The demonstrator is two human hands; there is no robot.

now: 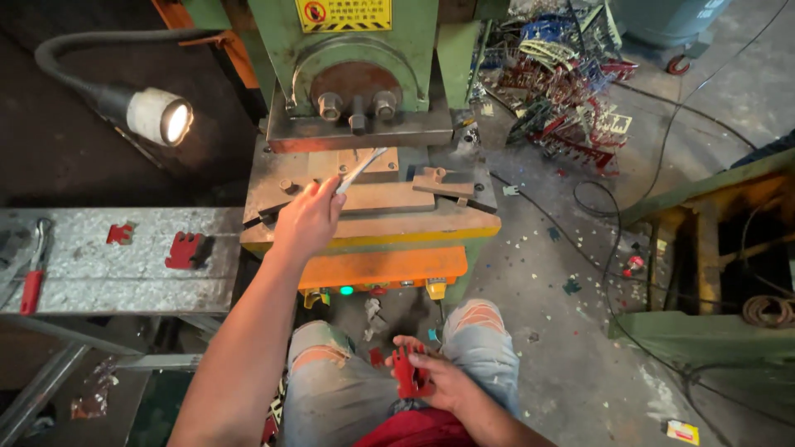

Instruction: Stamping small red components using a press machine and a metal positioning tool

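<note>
Head view, looking down at a seated person's lap and a green punch press [356, 50] at top centre.

Left hand [308, 219], just left of centre frame: fingers closed around a thin light-coloured metal rod [361, 170]. Rod angles up and right from the fist, tip over the rusty brown steel die plate [373, 194] on the press bed. Whether the tip touches the plate: cannot tell.

Right hand [435, 379], bottom centre: resting at the lap between the knees of the torn light-blue jeans [348, 389]. Fingers curled around a red flat stamped metal piece with notched edges [407, 372]. Piece is partly covered by the fingers.

Press details: two bolt heads on the ram block above the die plate, orange front panel [373, 266] below the bed with a lit green button [346, 290] and a yellow one to its right.

Left side of frame: grey speckled metal side table [124, 273]. On it two more red stamped pieces [184, 248], well apart from both hands, and a red-handled tool [31, 285] at the far left edge. Upper left: gooseneck work lamp [161, 116], lit, head pointing right toward the press.

Upper right: heap of tangled red, blue and white stamped scrap strips [571, 91] on the concrete floor [580, 348]. Black cables run across the floor at right. Small offcuts scattered around the press foot. Far right: green steel frame [704, 248] with a coil of wire beside it.
</note>
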